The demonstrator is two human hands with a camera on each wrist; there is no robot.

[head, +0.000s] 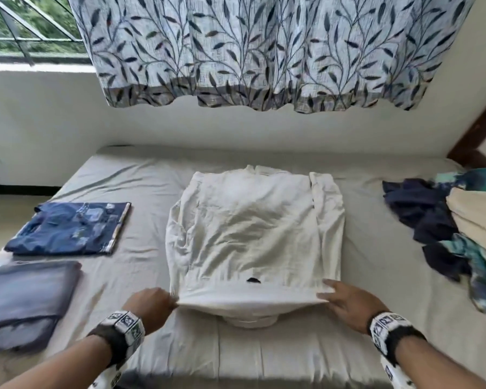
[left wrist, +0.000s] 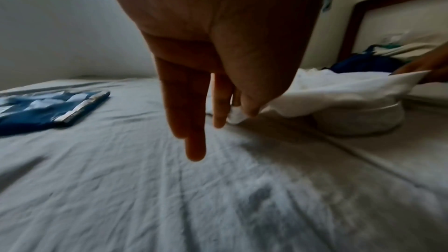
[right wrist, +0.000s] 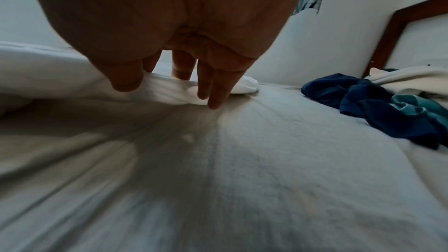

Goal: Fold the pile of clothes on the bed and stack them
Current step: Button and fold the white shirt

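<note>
Bed (head: pixel 362 226): grey sheet, creased, filling most of the head view and carrying all the clothes.
Curtain (head: pixel 264 51): white with dark leaf print, hanging over the wall beyond the bed.
White shirt (head: pixel 253 228): laid flat at the middle of the bed, sleeves folded in along both sides, a small dark mark near the near hem; the near hem is lifted off the sheet between the two hands.
Unfolded pile (head: pixel 458 228): dark blue, teal and cream clothes heaped at the right edge of the bed, well apart from the white shirt.
Grey folded item (head: pixel 26 301): flat on the near left of the bed.
Blue folded garment (head: pixel 68 228): patterned, lying just beyond the grey folded item, left of the white shirt.
Left hand (head: pixel 149 304): thumb and a finger pinch the near left corner of the shirt hem, as the left wrist view shows; the other fingers (left wrist: pixel 194 131) hang straight down toward the sheet.
Right hand (head: pixel 348 301): holds the near right corner of the hem, thumb on top and fingers (right wrist: pixel 218 91) underneath it, tips close to the sheet.
</note>
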